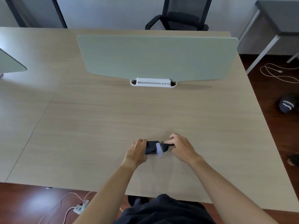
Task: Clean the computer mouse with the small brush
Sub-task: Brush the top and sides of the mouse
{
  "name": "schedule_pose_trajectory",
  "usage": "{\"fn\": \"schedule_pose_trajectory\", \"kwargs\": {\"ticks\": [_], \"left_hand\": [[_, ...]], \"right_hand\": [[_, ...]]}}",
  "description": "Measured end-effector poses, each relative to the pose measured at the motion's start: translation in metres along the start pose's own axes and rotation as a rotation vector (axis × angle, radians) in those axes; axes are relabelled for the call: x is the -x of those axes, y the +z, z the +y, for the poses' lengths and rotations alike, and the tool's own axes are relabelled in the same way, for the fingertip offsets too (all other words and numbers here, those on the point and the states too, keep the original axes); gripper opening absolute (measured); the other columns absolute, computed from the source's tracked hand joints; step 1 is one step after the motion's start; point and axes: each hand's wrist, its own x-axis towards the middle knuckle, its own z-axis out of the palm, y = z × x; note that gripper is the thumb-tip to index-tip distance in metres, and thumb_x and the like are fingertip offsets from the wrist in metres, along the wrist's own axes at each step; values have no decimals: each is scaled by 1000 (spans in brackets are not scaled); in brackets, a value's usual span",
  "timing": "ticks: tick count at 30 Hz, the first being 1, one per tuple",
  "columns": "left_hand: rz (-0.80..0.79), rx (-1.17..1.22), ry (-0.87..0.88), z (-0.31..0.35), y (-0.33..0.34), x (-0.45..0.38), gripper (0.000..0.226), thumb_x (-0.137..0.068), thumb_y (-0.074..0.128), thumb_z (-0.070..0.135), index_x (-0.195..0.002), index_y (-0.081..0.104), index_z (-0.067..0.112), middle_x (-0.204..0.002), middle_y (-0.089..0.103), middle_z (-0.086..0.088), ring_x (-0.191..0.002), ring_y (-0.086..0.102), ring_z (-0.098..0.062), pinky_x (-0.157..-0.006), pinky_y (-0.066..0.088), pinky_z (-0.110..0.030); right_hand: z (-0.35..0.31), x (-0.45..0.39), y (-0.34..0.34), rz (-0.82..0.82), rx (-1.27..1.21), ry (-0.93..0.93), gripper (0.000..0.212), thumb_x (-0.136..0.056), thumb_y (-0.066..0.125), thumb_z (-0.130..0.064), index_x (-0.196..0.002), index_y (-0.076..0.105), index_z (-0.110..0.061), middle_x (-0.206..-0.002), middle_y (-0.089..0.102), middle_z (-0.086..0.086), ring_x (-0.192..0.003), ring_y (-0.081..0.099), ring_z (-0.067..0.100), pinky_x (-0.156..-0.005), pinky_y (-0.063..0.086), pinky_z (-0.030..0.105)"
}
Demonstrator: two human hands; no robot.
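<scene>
Mouse [151, 147] gripped by left hand [137, 151]; right hand [179, 147] fingers pinch brush [159, 149]; divider panel [155, 57] stands beyond.

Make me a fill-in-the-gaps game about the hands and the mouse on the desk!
1. The left hand holds the black computer ____ steady on the desk.
2. The right hand holds a small ____ with pale bristles.
3. Behind the hands stands a pale green ____ in a white base.
4. Beyond the desk is a black office ____.

Missing words: mouse; brush; divider; chair
</scene>
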Motion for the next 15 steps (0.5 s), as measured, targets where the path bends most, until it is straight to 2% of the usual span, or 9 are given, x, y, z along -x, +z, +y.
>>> {"fn": "schedule_pose_trajectory", "kwargs": {"ticks": [3,7,9,13,15], "left_hand": [[-2,4,-27,3,-3,-1,32,-75,59,5,-107,52,8,-108,59,-9,-95,60,-32,-73,50,-37],[-14,61,-70,5,-5,-4,33,-72,68,9,-103,56,8,-104,61,-11,-93,61,-33,-72,51,-39],[-15,101,-98,7,-5,-5,37,-70,75,15,-103,58,9,-104,64,-11,-95,63,-34,-74,53,-41],[7,59,-148,13,-3,-1,41,-74,75,29,-102,57,6,-104,64,-12,-97,63,-35,-71,48,-39],[4,-2,-159,15,-2,2,46,-74,77,35,-103,55,7,-105,63,-11,-98,62,-34,-71,47,-39]], "right_hand": [[13,0,-12,26,69,85,44,-70,44,5,-91,74,-19,-90,54,1,-82,56,28,-70,45,36],[-7,-15,-10,100,-123,31,43,-76,55,3,-103,77,-22,-96,64,2,-89,60,23,-78,50,36],[-24,-21,-4,69,-217,-3,40,-79,58,2,-107,76,-19,-99,65,2,-92,60,22,-82,50,35],[-25,-20,-4,-42,-5,-8,48,-70,45,2,-95,73,-28,-86,54,-2,-85,56,29,-68,39,31],[-14,-13,-10,1,52,57,35,-67,42,2,-80,65,-20,-82,48,-4,-81,54,30,-66,32,30]]}}
